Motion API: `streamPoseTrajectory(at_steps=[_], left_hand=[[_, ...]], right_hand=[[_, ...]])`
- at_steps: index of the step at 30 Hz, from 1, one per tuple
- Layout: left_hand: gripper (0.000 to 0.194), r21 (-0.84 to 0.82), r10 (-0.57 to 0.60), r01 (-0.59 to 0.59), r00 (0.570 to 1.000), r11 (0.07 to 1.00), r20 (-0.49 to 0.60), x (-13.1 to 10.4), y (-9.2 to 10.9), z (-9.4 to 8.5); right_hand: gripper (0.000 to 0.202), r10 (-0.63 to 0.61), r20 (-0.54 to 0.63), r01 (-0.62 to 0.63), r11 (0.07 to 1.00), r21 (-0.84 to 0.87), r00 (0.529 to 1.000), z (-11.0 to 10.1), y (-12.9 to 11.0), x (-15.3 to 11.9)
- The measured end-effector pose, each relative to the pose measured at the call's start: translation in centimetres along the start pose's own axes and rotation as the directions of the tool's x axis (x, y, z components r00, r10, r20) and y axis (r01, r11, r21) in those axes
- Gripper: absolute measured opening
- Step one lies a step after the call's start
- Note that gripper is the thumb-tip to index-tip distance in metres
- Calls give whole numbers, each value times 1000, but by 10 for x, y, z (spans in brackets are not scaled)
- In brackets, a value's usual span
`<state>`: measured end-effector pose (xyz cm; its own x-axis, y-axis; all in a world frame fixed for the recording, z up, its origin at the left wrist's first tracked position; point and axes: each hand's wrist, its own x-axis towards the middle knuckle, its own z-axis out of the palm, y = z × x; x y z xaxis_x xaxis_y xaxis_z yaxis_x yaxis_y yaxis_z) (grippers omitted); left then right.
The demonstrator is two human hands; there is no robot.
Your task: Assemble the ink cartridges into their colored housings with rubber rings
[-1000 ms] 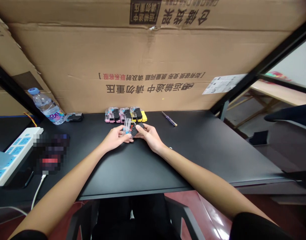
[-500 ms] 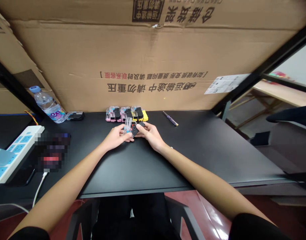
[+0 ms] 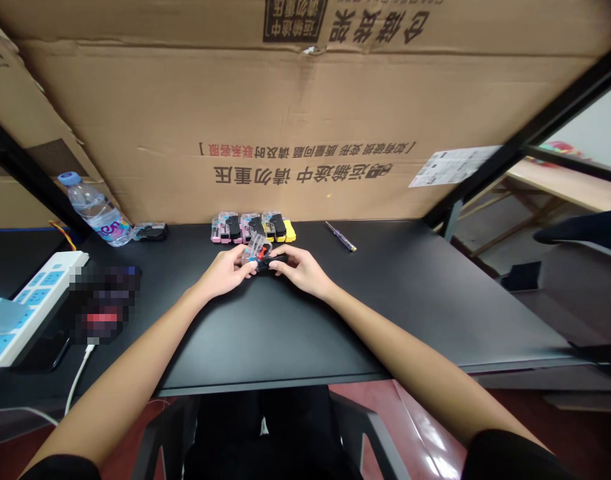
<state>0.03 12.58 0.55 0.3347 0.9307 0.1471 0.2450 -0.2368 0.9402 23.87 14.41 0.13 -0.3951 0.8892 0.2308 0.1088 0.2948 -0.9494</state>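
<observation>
My left hand (image 3: 230,271) pinches the clear part of a small clear-and-black plastic case (image 3: 256,248) between thumb and fingers. On its other side, my right hand (image 3: 301,270) grips the black part. A clear flap stands tilted up from the case, and a small red piece and a dark curved loop show in the middle. Fingers cover much of the case, which is just above the desk. Behind it is a row of similar clear-and-black cases with pink (image 3: 228,228) and yellow (image 3: 278,228) parts.
A screwdriver (image 3: 341,237) lies right of the row. At the left are another dark case (image 3: 151,231), a water bottle (image 3: 96,210), a white power strip (image 3: 35,300) and a blurred-out phone-like item (image 3: 108,303) with a white cable. A cardboard sheet (image 3: 305,100) backs the black desk (image 3: 265,333).
The case has been turned in my hands: its black part now lies flatter, and the red piece and curved loop show more. My left hand has shifted slightly.
</observation>
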Motion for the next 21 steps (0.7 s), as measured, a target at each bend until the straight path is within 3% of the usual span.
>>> streamPoseTrajectory(at_steps=[5,10,16,21], left_hand=[[31,-13,4,-4,1000,1000,25,1,-3,0],[29,8,26,-27,993,1000,116,2,-3,-3],[29,70,36,-47,989,996,142,2,-1,-8],[26,114,60,-85,976,990,207,0,4,-13]], right_hand=[[34,37,31,-39,996,77,999,-5,-1,3],[30,10,125,-9,1000,-3,992,-12,-5,4],[19,-148,80,163,959,-231,986,-14,-2,4],[16,-225,183,269,924,-273,957,-21,-1,5]])
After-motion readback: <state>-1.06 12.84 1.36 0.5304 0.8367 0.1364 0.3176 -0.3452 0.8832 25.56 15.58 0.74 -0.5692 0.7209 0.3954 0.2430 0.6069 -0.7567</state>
